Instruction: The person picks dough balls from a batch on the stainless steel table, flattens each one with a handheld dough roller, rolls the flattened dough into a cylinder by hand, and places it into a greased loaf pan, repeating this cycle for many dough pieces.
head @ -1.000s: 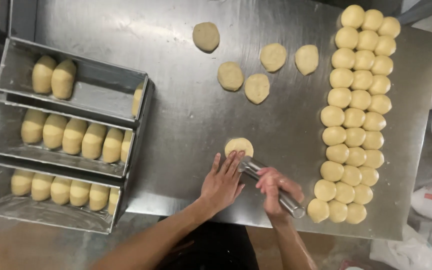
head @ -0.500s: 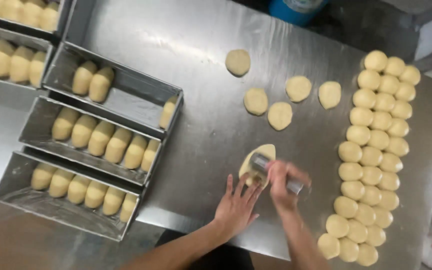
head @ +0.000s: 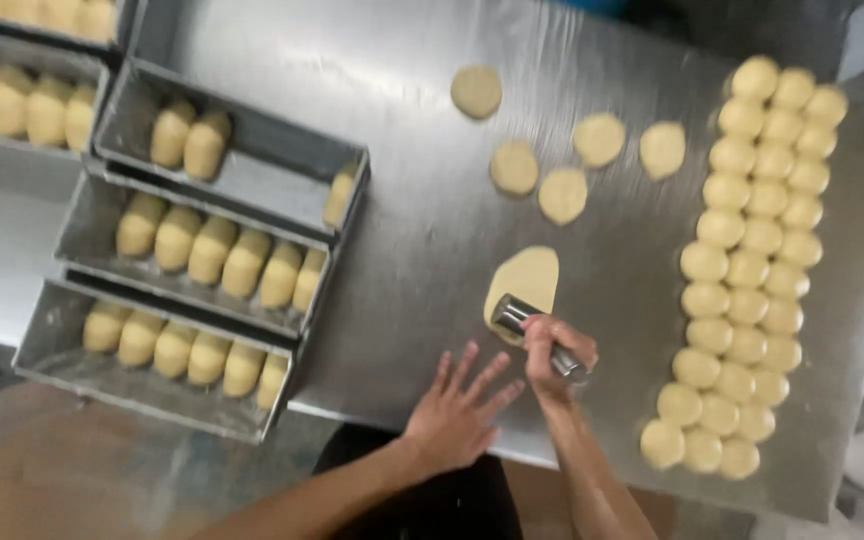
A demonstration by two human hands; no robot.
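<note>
The right hand (head: 555, 350), fingers wrapped around a metal rolling pin (head: 537, 338), seems mid-roll over the flattened dough oval (head: 526, 280) on the steel surface (head: 392, 250), while the left hand (head: 455, 415) hovers, fingers spread, so lengthening it evenly calls for steady pressure

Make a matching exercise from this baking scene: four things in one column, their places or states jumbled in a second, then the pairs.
Things
1. Rolling pin
2. Left hand
3. Dough balls
4. Loaf pans

Places or states
A. Packed in rows at the table's right side
B. Gripped in the right hand, on the oval dough
C. At the left, holding rolled dough pieces
D. Open, fingers spread, empty

Pairs: 1-B, 2-D, 3-A, 4-C
</note>
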